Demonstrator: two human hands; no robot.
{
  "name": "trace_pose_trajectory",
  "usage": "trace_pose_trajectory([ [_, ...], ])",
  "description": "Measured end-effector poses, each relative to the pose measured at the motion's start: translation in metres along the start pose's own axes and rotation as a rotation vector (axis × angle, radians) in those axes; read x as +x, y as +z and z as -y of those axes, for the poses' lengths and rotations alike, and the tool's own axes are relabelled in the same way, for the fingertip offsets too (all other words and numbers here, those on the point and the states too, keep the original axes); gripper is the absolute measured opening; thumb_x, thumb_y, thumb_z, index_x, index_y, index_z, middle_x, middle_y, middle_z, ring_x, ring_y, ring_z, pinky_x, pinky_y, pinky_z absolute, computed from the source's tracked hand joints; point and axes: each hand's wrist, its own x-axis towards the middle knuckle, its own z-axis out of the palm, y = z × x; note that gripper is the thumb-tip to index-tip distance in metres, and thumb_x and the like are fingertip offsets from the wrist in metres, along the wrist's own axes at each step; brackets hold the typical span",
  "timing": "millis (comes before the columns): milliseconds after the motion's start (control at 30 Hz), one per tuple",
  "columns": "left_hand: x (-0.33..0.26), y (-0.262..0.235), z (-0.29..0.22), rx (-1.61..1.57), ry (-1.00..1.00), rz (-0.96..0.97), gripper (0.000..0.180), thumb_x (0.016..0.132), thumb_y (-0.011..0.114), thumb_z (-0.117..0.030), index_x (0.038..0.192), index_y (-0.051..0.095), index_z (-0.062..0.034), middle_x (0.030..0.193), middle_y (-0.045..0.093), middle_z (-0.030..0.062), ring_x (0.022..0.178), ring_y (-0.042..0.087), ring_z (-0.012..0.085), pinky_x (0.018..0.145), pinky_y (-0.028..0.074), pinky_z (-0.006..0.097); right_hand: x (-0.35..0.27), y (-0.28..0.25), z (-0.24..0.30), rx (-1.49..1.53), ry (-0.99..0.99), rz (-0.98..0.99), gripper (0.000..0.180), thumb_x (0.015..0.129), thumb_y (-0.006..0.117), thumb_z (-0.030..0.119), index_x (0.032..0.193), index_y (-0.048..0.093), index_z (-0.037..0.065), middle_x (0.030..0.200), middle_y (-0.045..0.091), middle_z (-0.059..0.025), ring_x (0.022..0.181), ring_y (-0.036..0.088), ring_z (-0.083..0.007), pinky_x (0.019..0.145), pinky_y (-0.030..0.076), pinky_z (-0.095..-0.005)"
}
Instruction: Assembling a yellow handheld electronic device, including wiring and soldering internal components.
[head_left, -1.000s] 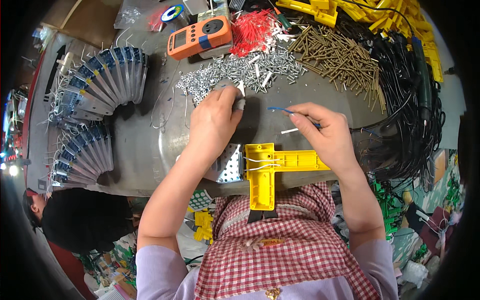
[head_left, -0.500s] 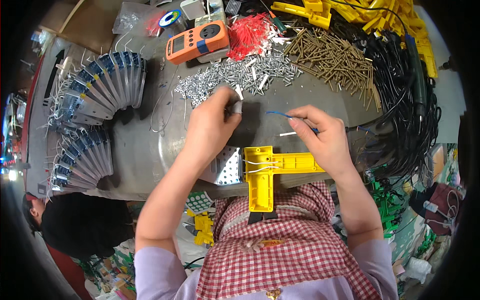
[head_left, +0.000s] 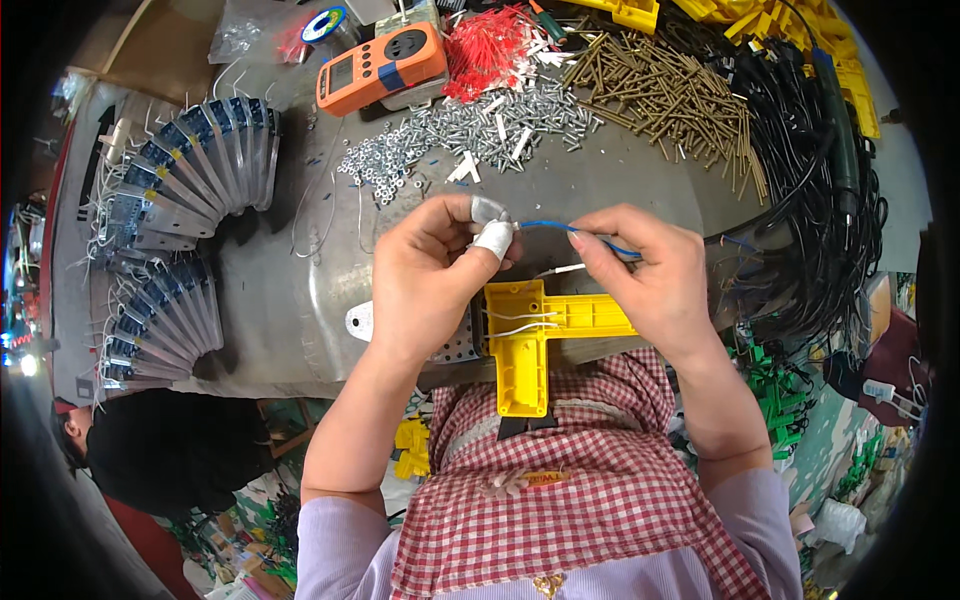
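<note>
My left hand, its thumb and a fingertip wrapped in white tape, pinches the end of a blue wire. A little farther along, my right hand grips the same wire between thumb and fingers. Below it a white wire sticks out toward the left. Under my hands lies a yellow T-shaped plastic housing, open side up, with two thin white wires inside. A perforated metal plate joins its left side, partly hidden by my left wrist. Whether something small sits between my left fingertips, I cannot tell.
Beyond my hands lie piles of screws, nuts, brass-coloured rods and red-leaded parts. An orange meter stands behind. Circuit-board assemblies fan out at left; black cables heap at right.
My left hand has come right and down, and its fingertips now meet the blue wire's end. The right hand keeps its grip. The whole view has shifted slightly.
</note>
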Motion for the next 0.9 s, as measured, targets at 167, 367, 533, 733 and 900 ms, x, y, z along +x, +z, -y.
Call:
trace_pose_trajectory([
  [167, -0.003, 0.003, 0.002, 0.035, 0.019, -0.024, 0.01, 0.082, 0.061, 0.003, 0.092, 0.058, 0.0034, 0.085, 0.064, 0.0093, 0.077, 0.063, 0.0151, 0.071, 0.052, 0.026, -0.003, -0.001, -0.006, -0.126, -0.095, 0.03, 0.009, 0.077, 0.069, 0.014, 0.083, 0.066, 0.008, 0.069, 0.064, -0.0079, 0.06, 0.063, -0.0223, 0.055, 0.048, -0.0306],
  [367, -0.004, -0.005, 0.001, 0.722, 0.495, 0.002, 0.031, 0.072, 0.067, 0.002, 0.101, 0.058, -0.0038, 0.084, 0.066, 0.0073, 0.075, 0.066, 0.0196, 0.065, 0.051, 0.028, 0.002, -0.008, -0.004, -0.207, -0.302, 0.033, 0.01, 0.075, 0.07, 0.013, 0.083, 0.066, 0.009, 0.071, 0.064, -0.0069, 0.064, 0.062, -0.0239, 0.057, 0.048, -0.033],
  [533, -0.006, 0.001, -0.005, 0.784, 0.568, 0.073, 0.036, 0.073, 0.069, -0.001, 0.105, 0.056, -0.0058, 0.089, 0.068, 0.0069, 0.078, 0.067, 0.0215, 0.067, 0.052, 0.03, 0.005, -0.008, -0.001, -0.107, -0.274, 0.097, 0.009, 0.077, 0.068, 0.013, 0.083, 0.066, 0.007, 0.073, 0.064, -0.0084, 0.065, 0.062, -0.0267, 0.057, 0.048, -0.0329],
  [733, -0.001, 0.01, -0.003, 0.561, 0.338, 0.122, 0.034, 0.077, 0.068, -0.004, 0.107, 0.054, -0.0043, 0.09, 0.068, 0.0094, 0.081, 0.068, 0.0211, 0.071, 0.052, 0.03, 0.012, -0.02, -0.004, 0.411, 0.136, 0.327, 0.023, 0.086, 0.057, 0.008, 0.109, 0.057, 0.003, 0.071, 0.062, -0.0069, 0.066, 0.06, -0.0155, 0.063, 0.046, -0.0283],
  [900, 0.002, 0.009, -0.01, 0.73, 0.428, 0.073, 0.033, 0.07, 0.064, 0.002, 0.102, 0.057, -0.0024, 0.089, 0.063, 0.0116, 0.083, 0.063, 0.0301, 0.066, 0.051, 0.038, 0.015, -0.022, -0.006, 0.321, 0.133, 0.332, 0.026, 0.087, 0.053, 0.004, 0.113, 0.056, 0.002, 0.076, 0.062, -0.0066, 0.071, 0.059, -0.0125, 0.067, 0.047, -0.0273],
])
